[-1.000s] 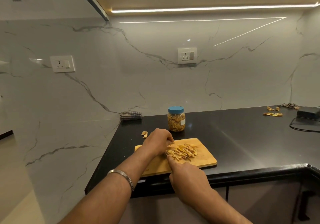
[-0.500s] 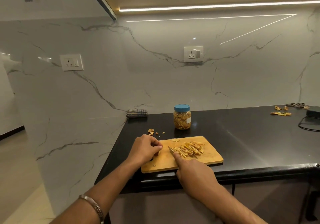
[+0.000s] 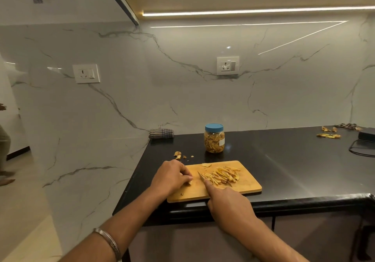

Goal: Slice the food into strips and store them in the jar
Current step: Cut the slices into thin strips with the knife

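Gripping a knife, the right hand has its forefinger stretched along the blade's spine, other fingers curled round the handle, which the hand hides; blade tip points away toward the far-left of the wooden cutting board. Left hand rests on the board's left part, fingers curled, fingertips pinching a small pale piece of food against the wood. Metal bangle on the left wrist. Pile of yellow strips lies on the board just right of the blade, touching it. One small pale scrap near the board's far edge. Board sits at the near edge of the black countertop. Jar with blue lid on stands upright behind the board, apart from it, mostly full of strips. Peel bits on the counter left of the jar. Folded checked cloth against the marble wall. More peelings far right, near a dark cable.
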